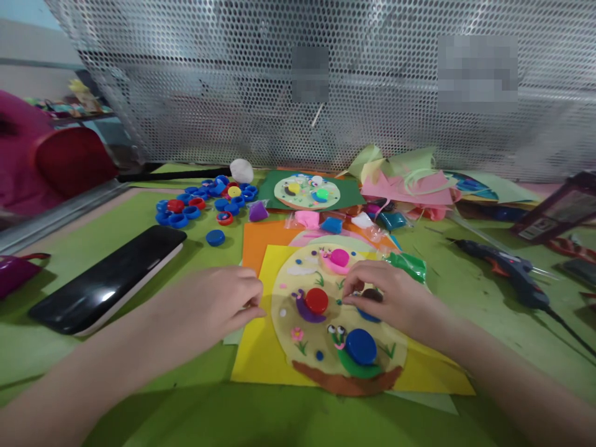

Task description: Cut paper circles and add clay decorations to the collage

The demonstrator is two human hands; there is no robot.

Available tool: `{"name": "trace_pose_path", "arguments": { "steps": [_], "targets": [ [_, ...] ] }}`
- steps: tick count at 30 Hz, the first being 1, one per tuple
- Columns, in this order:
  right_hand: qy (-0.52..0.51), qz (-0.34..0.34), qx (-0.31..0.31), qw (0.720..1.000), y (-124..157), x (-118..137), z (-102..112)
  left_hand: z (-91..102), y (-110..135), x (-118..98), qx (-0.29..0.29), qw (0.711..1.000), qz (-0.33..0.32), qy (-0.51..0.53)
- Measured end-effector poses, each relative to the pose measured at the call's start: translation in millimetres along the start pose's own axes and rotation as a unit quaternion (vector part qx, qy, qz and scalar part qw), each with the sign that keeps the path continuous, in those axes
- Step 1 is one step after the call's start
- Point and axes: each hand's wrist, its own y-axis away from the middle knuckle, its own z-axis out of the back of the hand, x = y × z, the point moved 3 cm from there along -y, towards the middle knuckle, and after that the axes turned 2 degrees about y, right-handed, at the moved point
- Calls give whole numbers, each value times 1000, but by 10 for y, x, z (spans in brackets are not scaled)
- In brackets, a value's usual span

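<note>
A round pale-yellow craft disc (326,323) lies on yellow paper (261,360). On it sit snails made of clay and bottle caps: a red cap (316,300), a blue cap (361,346) and a pink one (339,257). My left hand (218,304) rests at the disc's left edge, fingers curled and pinched together on something I cannot make out. My right hand (391,295) presses its closed fingertips on the disc beside a brown clay piece (371,294) and a blue cap under the palm.
A pile of blue and red bottle caps (205,202) lies at the back left, a black phone (109,279) at the left. A second finished disc (307,191), bagged clay pieces (333,222), paper scraps (405,180) and a glue gun (507,270) lie behind and right. A mesh panel (326,81) walls the back.
</note>
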Motion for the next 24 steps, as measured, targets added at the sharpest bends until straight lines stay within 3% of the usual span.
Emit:
{"name": "trace_pose_path", "arguments": {
  "steps": [9, 19, 24],
  "targets": [
    [48, 3, 3, 999, -92, -3, 0, -25, -6, 12, 2, 1000, -1, -8],
    [-2, 17, -40, 999, -47, 61, 175, -20, -8, 29, 1, 1000, -1, -17],
    [12, 20, 14, 1000, 150, 42, 334, -21, -20, 52, 4, 1000, 4, -14]
  ]
}}
